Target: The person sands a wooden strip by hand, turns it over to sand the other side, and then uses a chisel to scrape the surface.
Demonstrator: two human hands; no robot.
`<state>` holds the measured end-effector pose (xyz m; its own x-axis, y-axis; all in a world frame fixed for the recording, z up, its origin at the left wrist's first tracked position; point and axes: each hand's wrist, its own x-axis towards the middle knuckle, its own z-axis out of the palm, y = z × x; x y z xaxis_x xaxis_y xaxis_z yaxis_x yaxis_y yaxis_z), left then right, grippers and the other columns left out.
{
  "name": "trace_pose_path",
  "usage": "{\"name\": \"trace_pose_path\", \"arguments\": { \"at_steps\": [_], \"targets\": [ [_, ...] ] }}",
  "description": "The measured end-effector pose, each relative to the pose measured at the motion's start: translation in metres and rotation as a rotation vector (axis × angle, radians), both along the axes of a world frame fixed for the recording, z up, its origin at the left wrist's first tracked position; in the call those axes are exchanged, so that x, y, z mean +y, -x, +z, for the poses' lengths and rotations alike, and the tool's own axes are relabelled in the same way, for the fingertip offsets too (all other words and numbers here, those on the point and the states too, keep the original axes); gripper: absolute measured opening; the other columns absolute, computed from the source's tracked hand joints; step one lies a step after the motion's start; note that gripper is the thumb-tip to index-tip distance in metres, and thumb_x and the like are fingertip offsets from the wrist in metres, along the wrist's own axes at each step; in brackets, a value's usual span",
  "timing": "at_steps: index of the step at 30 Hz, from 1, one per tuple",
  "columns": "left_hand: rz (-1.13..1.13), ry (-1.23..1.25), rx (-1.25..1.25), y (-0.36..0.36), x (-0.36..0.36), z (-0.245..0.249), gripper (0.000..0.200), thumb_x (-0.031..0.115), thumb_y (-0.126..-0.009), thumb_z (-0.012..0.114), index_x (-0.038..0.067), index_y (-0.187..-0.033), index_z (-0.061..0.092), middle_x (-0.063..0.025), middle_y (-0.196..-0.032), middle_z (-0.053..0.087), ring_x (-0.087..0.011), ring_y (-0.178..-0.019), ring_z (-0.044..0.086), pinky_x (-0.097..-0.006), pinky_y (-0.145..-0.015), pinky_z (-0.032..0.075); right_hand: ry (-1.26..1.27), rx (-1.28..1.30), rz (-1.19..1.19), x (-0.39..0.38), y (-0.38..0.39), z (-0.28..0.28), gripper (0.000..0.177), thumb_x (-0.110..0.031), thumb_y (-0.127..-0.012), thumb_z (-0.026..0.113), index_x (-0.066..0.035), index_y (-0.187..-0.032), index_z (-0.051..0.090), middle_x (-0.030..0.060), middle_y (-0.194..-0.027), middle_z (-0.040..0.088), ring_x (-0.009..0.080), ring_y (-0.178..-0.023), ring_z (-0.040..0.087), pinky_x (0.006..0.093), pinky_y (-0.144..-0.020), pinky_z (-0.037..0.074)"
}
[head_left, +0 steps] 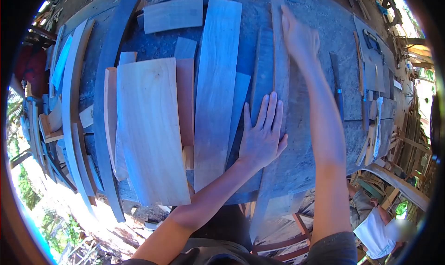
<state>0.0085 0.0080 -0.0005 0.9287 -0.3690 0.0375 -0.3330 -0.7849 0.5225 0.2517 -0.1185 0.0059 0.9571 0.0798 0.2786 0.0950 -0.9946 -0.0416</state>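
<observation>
A long, narrow wooden strip [278, 47] lies lengthwise on the worktable [320, 140], its near end reaching past the table's front edge. My left hand [262, 142] rests flat across the strip's middle, fingers spread and pointing away from me. At the strip's far end is my right hand [300, 35], its fingers curled in beside the right edge. Blur and the angle hide what those fingers hold, if anything. A darker narrow board [263, 63] lies along the strip's left side. Further left is a long, wide pale plank [218, 79].
A broad light board [150, 130] lies on other pieces at left, with a short board [173, 15] beyond. Long dark [111, 89] and curved [72, 98] planks lie further left. A blue-handled tool [340, 100] is at right. Another person [378, 230] is at lower right.
</observation>
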Motion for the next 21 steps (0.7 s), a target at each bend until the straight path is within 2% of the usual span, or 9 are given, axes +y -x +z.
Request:
{"name": "trace_pose_path", "arguments": {
  "at_steps": [1,4,6,10,11,13,15,18,21],
  "targets": [
    [-0.005,-0.006,0.016,0.001,0.001,-0.001,0.087,0.044,-0.092,0.055,-0.004,-0.156,0.021,-0.0228,-0.164,0.014,-0.0333,-0.154,0.012,-0.0677,-0.117,0.013,0.037,-0.012,-0.004,0.000,-0.022,-0.001,0.042,-0.040,-0.106,0.037,-0.030,-0.146,0.050,0.0209,-0.092,0.073,0.0369,-0.089,0.072,0.0533,-0.086,0.051],
    [0.005,0.001,-0.005,0.003,-0.001,-0.001,0.087,0.044,-0.092,0.056,-0.004,-0.156,0.021,-0.0228,-0.164,0.014,-0.0334,-0.154,0.012,-0.0674,-0.117,0.013,0.145,-0.012,-0.040,0.006,-0.034,0.001,0.042,-0.040,-0.106,0.036,-0.032,-0.145,0.051,0.0223,-0.091,0.072,0.0383,-0.091,0.071,0.0539,-0.083,0.051],
    [0.011,0.008,-0.030,0.001,0.000,-0.004,0.086,0.043,-0.092,0.057,-0.003,-0.156,0.022,-0.0226,-0.164,0.014,-0.0332,-0.154,0.013,-0.0674,-0.118,0.013,0.024,-0.021,0.050,0.004,0.012,0.007,0.038,-0.035,-0.105,0.043,-0.028,-0.141,0.054,0.0161,-0.073,0.071,0.0358,-0.074,0.072,0.0532,-0.082,0.047],
    [0.021,0.022,-0.027,0.001,0.000,-0.004,0.086,0.043,-0.092,0.057,-0.004,-0.156,0.022,-0.0228,-0.164,0.014,-0.0330,-0.154,0.014,-0.0674,-0.117,0.013,0.202,0.160,0.080,0.001,0.121,0.022,0.041,-0.035,-0.103,0.049,-0.029,-0.143,0.053,0.0124,-0.061,0.067,0.0280,-0.053,0.067,0.0453,-0.072,0.049],
    [0.020,0.015,-0.028,0.000,0.001,-0.004,0.086,0.043,-0.092,0.057,-0.003,-0.156,0.022,-0.0230,-0.164,0.014,-0.0331,-0.154,0.014,-0.0675,-0.117,0.013,0.205,0.163,0.082,0.002,0.118,0.022,0.041,-0.035,-0.103,0.049,-0.029,-0.143,0.053,0.0124,-0.061,0.067,0.0280,-0.053,0.067,0.0453,-0.072,0.049],
    [-0.001,0.007,-0.026,0.001,0.000,-0.003,0.086,0.043,-0.092,0.057,-0.003,-0.156,0.022,-0.0232,-0.164,0.014,-0.0332,-0.154,0.014,-0.0676,-0.117,0.014,0.300,0.001,0.188,0.000,0.103,0.024,0.039,-0.035,-0.102,0.053,-0.029,-0.139,0.056,0.0113,-0.060,0.067,0.0263,-0.050,0.066,0.0420,-0.066,0.048],
    [0.018,0.000,-0.044,0.001,0.000,-0.004,0.087,0.044,-0.092,0.057,-0.004,-0.156,0.022,-0.0233,-0.164,0.014,-0.0335,-0.153,0.015,-0.0676,-0.117,0.014,0.364,-0.052,0.165,0.007,0.062,0.020,0.041,-0.036,-0.101,0.054,-0.030,-0.141,0.056,0.0103,-0.064,0.069,0.0255,-0.057,0.069,0.0406,-0.067,0.052],
    [0.009,-0.034,-0.046,0.000,0.000,-0.005,0.087,0.045,-0.093,0.057,-0.004,-0.156,0.021,-0.0225,-0.165,0.013,-0.0329,-0.154,0.015,-0.0675,-0.117,0.015,0.319,-0.080,0.098,0.018,0.027,0.010,0.039,-0.035,-0.101,0.055,-0.029,-0.139,0.057,0.0113,-0.066,0.069,0.0250,-0.058,0.070,0.0412,-0.066,0.052],
    [0.012,-0.045,-0.054,0.001,-0.002,-0.005,0.088,0.047,-0.094,0.055,-0.005,-0.156,0.021,-0.0228,-0.165,0.013,-0.0328,-0.154,0.015,-0.0675,-0.117,0.015,0.247,0.006,0.057,0.016,0.065,0.018,0.040,-0.035,-0.100,0.055,-0.029,-0.139,0.057,0.0124,-0.068,0.070,0.0261,-0.061,0.071,0.0416,-0.063,0.052]
  ]
}}
